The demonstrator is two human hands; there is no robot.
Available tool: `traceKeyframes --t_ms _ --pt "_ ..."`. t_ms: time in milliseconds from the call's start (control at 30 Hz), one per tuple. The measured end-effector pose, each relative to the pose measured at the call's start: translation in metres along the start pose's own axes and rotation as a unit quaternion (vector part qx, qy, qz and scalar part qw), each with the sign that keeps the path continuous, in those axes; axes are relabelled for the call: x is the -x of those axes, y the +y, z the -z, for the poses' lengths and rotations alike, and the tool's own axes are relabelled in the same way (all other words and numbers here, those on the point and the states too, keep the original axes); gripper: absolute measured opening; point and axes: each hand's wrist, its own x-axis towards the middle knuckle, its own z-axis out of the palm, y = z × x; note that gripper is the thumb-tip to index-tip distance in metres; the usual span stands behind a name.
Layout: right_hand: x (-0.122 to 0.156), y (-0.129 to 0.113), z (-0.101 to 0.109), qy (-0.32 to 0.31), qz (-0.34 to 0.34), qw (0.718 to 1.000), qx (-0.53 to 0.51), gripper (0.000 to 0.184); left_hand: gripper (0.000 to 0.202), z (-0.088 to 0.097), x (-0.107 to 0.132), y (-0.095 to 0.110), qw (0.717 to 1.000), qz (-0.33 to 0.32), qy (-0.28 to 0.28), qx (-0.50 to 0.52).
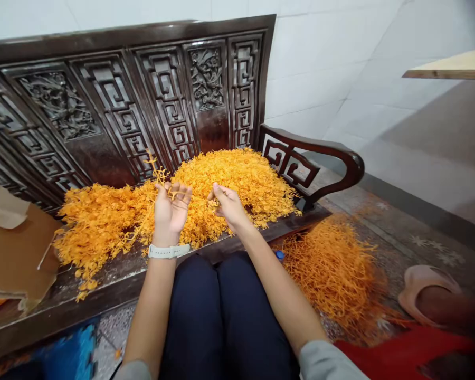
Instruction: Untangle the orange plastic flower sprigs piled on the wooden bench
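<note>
My left hand (pixel 172 211), palm up with a pale watch band (pixel 169 250) at the wrist, holds an orange branched plastic stem (pixel 157 170) between thumb and fingers. The stem's upper end sticks up past the thumb. My right hand (pixel 230 207) is pinched closed at the right end of an orange strand that runs between the hands; its fingertips partly hide what they grip. Both hands are above a large heap of small orange flower-like plastic pieces (pixel 237 171). More of these pieces (pixel 98 216) spread leftward along the dark wooden bench (pixel 119 272).
A cardboard box (pixel 19 248) stands at the bench's left end. A carved armrest (pixel 340 158) closes the right end. On the floor lies a tangled heap of thin orange stems (pixel 332 269), with a blue cap (pixel 279 255) beside it. A person's shoe (pixel 423 290) is at the right.
</note>
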Motion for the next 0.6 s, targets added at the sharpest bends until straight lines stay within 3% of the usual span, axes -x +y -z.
traceKeyframes --t_ms 67,133,233,367,500,600 --pt "-0.005 0.003 0.008 0.045 0.04 0.997 0.048 0.061 0.049 0.001 0.004 0.004 0.998 0.039 -0.049 0.013" --pt "-0.007 0.006 0.016 0.081 0.112 0.983 0.117 0.064 0.051 0.002 0.006 0.005 0.996 0.036 -0.076 -0.005" --pt "-0.008 0.006 0.021 0.093 0.185 0.961 0.186 0.067 0.052 0.002 0.008 0.0 0.997 -0.004 -0.064 -0.041" --pt "0.001 0.001 0.013 0.128 0.247 0.943 0.184 0.063 0.049 0.009 -0.003 -0.01 0.998 -0.021 -0.03 -0.046" --pt "0.037 -0.031 0.001 0.124 0.367 0.907 0.167 0.061 0.046 0.043 -0.03 0.0 0.999 0.031 0.017 0.03" --pt "0.089 -0.071 0.004 0.149 0.446 0.883 0.012 0.056 0.045 0.076 -0.046 0.019 0.996 -0.022 0.05 0.068"
